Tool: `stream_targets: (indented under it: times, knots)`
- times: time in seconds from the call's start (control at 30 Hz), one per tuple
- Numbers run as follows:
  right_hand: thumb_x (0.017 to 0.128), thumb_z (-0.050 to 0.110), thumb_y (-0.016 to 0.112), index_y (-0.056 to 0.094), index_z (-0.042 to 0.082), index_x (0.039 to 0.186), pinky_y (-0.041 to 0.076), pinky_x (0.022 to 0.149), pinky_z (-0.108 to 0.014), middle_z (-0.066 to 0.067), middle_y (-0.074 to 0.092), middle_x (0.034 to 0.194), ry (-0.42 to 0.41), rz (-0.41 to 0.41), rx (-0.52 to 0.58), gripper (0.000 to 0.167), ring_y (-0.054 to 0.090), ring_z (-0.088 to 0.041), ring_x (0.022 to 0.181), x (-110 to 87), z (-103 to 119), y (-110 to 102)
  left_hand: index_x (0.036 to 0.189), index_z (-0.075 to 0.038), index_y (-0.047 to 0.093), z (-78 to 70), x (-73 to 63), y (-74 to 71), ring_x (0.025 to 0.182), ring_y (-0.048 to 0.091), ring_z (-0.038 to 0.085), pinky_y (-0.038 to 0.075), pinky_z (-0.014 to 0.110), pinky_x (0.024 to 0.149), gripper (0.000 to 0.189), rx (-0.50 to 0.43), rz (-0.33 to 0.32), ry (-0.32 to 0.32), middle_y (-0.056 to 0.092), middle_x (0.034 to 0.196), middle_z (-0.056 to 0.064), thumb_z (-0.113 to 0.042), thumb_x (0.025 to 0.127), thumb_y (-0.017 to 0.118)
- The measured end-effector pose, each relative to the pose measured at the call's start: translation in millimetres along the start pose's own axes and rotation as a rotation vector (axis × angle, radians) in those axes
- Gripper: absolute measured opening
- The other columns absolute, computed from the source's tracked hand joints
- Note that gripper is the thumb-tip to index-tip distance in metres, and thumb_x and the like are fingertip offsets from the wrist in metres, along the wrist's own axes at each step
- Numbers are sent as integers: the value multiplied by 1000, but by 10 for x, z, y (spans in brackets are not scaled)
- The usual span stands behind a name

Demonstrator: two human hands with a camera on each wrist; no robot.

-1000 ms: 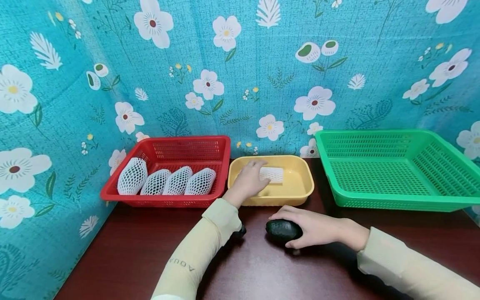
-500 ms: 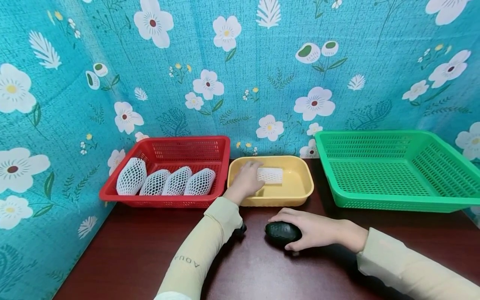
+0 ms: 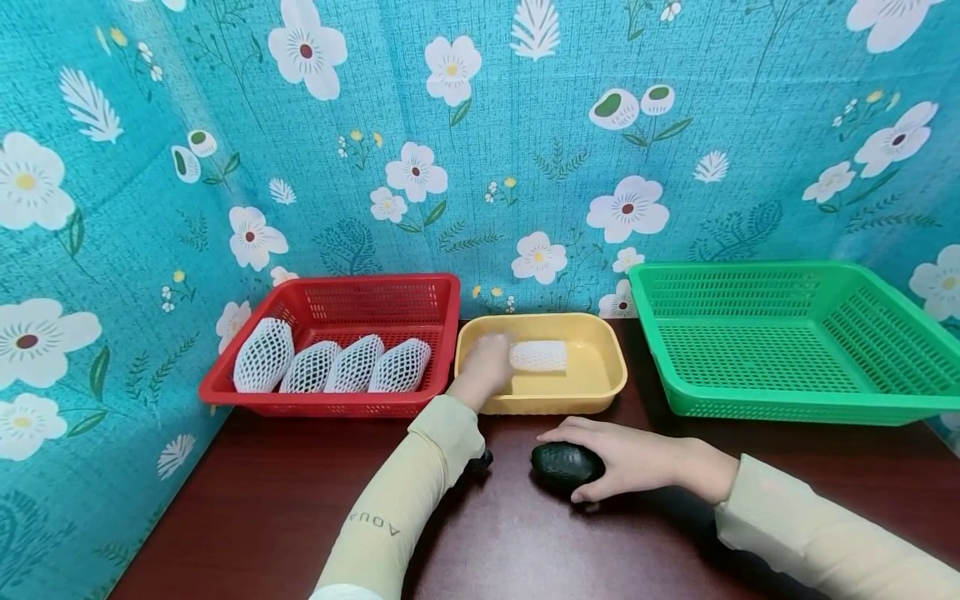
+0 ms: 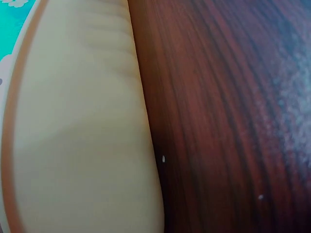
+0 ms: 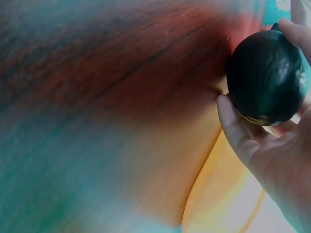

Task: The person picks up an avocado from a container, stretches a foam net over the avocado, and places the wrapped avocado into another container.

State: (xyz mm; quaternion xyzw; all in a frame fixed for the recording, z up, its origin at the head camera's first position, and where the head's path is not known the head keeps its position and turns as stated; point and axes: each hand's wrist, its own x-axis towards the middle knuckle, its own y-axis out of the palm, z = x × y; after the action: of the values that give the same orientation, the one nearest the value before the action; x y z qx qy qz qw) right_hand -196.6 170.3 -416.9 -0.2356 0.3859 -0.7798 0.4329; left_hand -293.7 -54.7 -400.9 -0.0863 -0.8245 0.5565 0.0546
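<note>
In the head view my right hand (image 3: pixel 626 457) grips a dark green avocado (image 3: pixel 566 467) low over the front of the table. Thumb and fingers curl round the avocado (image 5: pixel 266 77) in the right wrist view too. My left hand (image 3: pixel 487 365) reaches into the left side of the yellow tray (image 3: pixel 592 392), its fingers blurred at the left end of a white foam net sleeve (image 3: pixel 542 356). Whether they pinch the sleeve I cannot tell. Only the cream sleeve of my left arm (image 4: pixel 82 121) and the table show in the left wrist view.
Left of the tray stands a red basket (image 3: pixel 322 406) with several fruits in white foam nets (image 3: pixel 401 365). A green basket (image 3: pixel 772 392) stands on the right. Floral blue cloth (image 3: pixel 480 183) hangs behind the dark wooden table (image 3: pixel 495 550).
My left fingers, stretched out over the foam net sleeve before, have drawn in and lower at its left end. More of the sleeve shows now. The right hand and avocado stay put.
</note>
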Motion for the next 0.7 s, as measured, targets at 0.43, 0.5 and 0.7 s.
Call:
stream_targets:
  times: [0.43, 0.5, 0.7]
  knots:
    - [90, 40, 79, 49, 8, 148, 47, 100, -32, 4, 54, 131, 13, 14, -1, 73, 54, -8, 115, -24, 1, -23, 118, -10, 78, -21, -13, -54, 97, 68, 19, 57, 35, 84, 28, -72, -92, 3, 74, 116, 6, -1, 102, 56]
    - [90, 39, 79, 48, 9, 149, 46, 102, -32, 5, 54, 131, 20, 17, -2, 73, 53, -8, 117, -16, 5, -28, 117, -9, 78, -23, -21, -65, 97, 68, 19, 57, 34, 83, 26, -79, -104, 19, 74, 115, 6, -2, 101, 58]
    - [91, 41, 78, 47, 8, 150, 47, 102, -33, 5, 54, 132, 22, 21, -10, 74, 53, -8, 117, 1, 10, -40, 117, -9, 77, -51, -53, -106, 99, 69, 19, 57, 34, 85, 23, -81, -109, 37, 74, 115, 7, -5, 100, 61]
